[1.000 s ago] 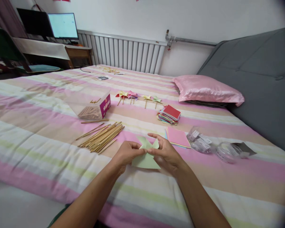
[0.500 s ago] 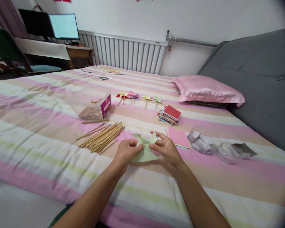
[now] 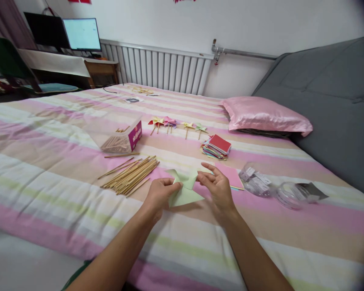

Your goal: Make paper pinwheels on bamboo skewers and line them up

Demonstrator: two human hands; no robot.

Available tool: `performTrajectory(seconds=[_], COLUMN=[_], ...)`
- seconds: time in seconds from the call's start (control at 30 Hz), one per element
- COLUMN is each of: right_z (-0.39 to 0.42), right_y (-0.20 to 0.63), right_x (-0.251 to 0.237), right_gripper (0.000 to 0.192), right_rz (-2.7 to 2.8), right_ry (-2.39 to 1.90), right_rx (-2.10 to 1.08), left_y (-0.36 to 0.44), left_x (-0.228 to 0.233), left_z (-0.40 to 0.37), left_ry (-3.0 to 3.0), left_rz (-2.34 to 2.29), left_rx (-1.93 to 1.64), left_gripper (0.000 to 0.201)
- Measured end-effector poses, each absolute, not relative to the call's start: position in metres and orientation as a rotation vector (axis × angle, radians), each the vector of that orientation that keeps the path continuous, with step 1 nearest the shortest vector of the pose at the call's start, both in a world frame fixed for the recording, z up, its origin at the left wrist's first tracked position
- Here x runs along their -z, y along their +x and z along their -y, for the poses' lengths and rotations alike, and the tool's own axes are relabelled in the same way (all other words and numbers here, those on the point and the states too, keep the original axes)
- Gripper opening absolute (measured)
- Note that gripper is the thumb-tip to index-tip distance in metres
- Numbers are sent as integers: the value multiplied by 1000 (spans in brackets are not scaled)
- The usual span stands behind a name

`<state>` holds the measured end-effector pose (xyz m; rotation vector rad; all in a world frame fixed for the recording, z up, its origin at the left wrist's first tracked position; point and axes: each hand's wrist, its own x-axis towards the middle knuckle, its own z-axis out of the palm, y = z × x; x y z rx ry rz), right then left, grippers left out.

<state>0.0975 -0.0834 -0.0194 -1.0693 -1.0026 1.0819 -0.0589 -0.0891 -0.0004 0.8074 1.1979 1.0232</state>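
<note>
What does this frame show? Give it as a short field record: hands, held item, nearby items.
left hand: pinches the light green folded paper
right hand: fingers spread, at the paper's right flap; contact unclear
surface: striped bedspread
left of hands: loose wooden sticks, clear box of sticks
right of hands: pink paper sheets, clear plastic packets
further back: finished pinwheels, coloured paper stack, pink pillow

Left hand [image 3: 160,195] curled, fingertips pinched, right hand [image 3: 219,188] fingers spread, forearms converging
</note>
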Motion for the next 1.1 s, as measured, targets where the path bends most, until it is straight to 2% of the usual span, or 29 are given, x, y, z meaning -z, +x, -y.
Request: performTrajectory(seconds=[0.17, 0.27, 0.37, 0.5, 0.63, 0.9, 1.1], right_z=[93, 101, 105, 102, 98, 100, 100], right_y=[99, 98, 93, 88, 87, 82, 75], right_x=[13, 11, 16, 26, 32, 29, 26], right_gripper=[25, 13, 23, 34, 29, 12, 17], right_rz=[1114, 1360, 1694, 1905, 1886, 1645, 1338], right_ry=[-1028, -1012, -958, -964, -977, -1011, -1090], right_rx=[-742, -791, -920, -828, -810, -974, -1061], left_y=[-65, -67, -67, -66, -63, -61, -55], left_x=[5, 6, 4, 4, 5, 9, 5], left_z=[83, 80, 78, 78, 80, 86, 91], left_ry=[654, 589, 513, 436, 424, 542, 618], left_rz=[-1220, -1152, -1123, -1102, -1062, -1022, -1047], left_rx=[-1126, -1191, -1232, -1205, -1162, -1184, -1269], left_gripper=[20, 17, 15, 15, 16, 15, 19])
